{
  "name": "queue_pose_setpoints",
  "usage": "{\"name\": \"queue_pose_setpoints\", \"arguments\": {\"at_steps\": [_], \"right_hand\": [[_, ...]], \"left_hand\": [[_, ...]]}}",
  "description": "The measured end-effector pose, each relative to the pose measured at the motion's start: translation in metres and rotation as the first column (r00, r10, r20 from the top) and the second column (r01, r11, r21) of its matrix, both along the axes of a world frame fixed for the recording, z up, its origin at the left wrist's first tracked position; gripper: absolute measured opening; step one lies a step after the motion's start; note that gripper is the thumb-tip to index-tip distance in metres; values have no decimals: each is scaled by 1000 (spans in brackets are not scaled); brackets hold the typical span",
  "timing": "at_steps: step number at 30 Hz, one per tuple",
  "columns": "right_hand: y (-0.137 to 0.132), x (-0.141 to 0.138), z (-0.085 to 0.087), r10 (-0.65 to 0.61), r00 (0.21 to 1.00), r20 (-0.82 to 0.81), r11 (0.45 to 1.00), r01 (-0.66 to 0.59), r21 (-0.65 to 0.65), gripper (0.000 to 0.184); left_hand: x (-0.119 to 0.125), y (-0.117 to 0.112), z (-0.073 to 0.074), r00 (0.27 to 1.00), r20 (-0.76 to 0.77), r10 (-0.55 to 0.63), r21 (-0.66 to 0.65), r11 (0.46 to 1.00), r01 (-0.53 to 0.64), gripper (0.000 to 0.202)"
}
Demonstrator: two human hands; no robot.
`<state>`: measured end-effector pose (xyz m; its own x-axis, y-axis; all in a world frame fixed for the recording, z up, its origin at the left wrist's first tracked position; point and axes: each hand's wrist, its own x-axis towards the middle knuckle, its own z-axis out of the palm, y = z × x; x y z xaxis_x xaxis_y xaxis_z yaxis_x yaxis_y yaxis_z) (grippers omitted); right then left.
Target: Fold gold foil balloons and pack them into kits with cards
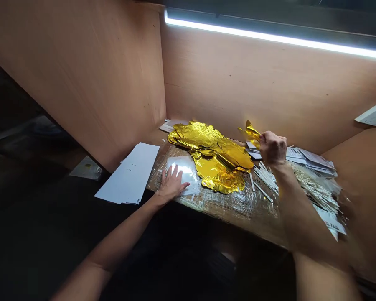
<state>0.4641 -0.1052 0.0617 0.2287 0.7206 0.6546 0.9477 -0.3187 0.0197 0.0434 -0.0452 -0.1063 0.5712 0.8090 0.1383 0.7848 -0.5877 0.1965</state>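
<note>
My left hand [171, 183] lies flat with fingers spread on a stack of clear plastic bags [188, 169] near the table's front edge. Closed and raised over the right side of the table, my right hand [273, 147] grips a crumpled piece of gold foil [251, 130], which looks like a flat foil balloon and is slightly blurred. Between my hands spreads a pile of shiny gold foil balloons [211, 146], deflated and overlapping. Below my right hand lie several thin white sticks [265, 175], partly hidden by my forearm.
White paper sheets [130, 173] overhang the table's front left edge. At right are folded printed papers [311, 161] and a bag of pale strips [319, 190]. Wooden panels [238, 92] enclose the table [228, 209], with a light tube [269, 38] above and a wall socket [374, 113] at right.
</note>
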Motion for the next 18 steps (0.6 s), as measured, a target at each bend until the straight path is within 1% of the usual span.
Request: {"name": "queue_pose_setpoints", "arguments": {"at_steps": [1, 2, 3, 4, 5, 7, 8, 9, 10, 11, 12, 13, 14, 16, 17, 18], "right_hand": [[-15, -9, 2, 95, 994, 60, 995, -94, -21, 26], [-32, -23, -2, 177, 979, 102, 983, -171, -69, 25], [-50, -41, -11, 245, 961, 129, 966, -230, -118, 24], [-69, -60, -23, 302, 943, 142, 947, -280, -156, 23], [-88, -80, -40, 356, 924, 142, 926, -327, -190, 23], [-124, -119, -80, 462, 882, 94, 872, -433, -230, 23], [-141, -136, -102, 515, 855, 53, 838, -490, -239, 23], [-156, -152, -123, 561, 828, 15, 808, -544, -228, 24], [-170, -165, -144, 594, 804, -24, 783, -584, -212, 25], [-182, -176, -162, 612, 789, -55, 769, -610, -191, 23], [-193, -184, -178, 615, 785, -79, 768, -618, -169, 21], [-203, -190, -190, 604, 791, -99, 777, -612, -150, 19], [-211, -193, -199, 584, 803, -116, 792, -596, -135, 20], [-220, -192, -206, 538, 826, -166, 823, -558, -110, 23], [-220, -188, -205, 514, 832, -210, 835, -541, -99, 23], [-218, -183, -202, 483, 834, -268, 850, -520, -88, 23]], "left_hand": [[3, -3, 4, 999, 53, 2, 59, 998, -5, 68], [6, -7, 8, 992, 121, -25, 127, 992, 9, 72], [11, -13, 12, 977, 195, -86, 198, 979, 47, 75], [16, -21, 15, 950, 259, -177, 267, 958, 106, 77], [22, -30, 16, 909, 302, -286, 327, 927, 183, 76], [34, -52, 12, 802, 305, -513, 404, 832, 379, 73], [39, -64, 6, 744, 274, -609, 412, 774, 481, 70], [44, -74, -1, 694, 241, -678, 401, 721, 566, 65], [48, -83, -10, 658, 211, -723, 378, 681, 627, 59], [51, -91, -20, 636, 189, -748, 353, 657, 667, 52], [53, -96, -29, 627, 174, -760, 331, 644, 690, 44], [53, -100, -37, 620, 166, -767, 314, 637, 704, 37], [53, -102, -43, 610, 164, -775, 302, 628, 717, 31], [53, -100, -48, 575, 180, -798, 272, 603, 750, 23], [53, -98, -46, 569, 200, -797, 246, 603, 759, 21], [55, -95, -43, 580, 222, -784, 207, 619, 757, 22]]}}
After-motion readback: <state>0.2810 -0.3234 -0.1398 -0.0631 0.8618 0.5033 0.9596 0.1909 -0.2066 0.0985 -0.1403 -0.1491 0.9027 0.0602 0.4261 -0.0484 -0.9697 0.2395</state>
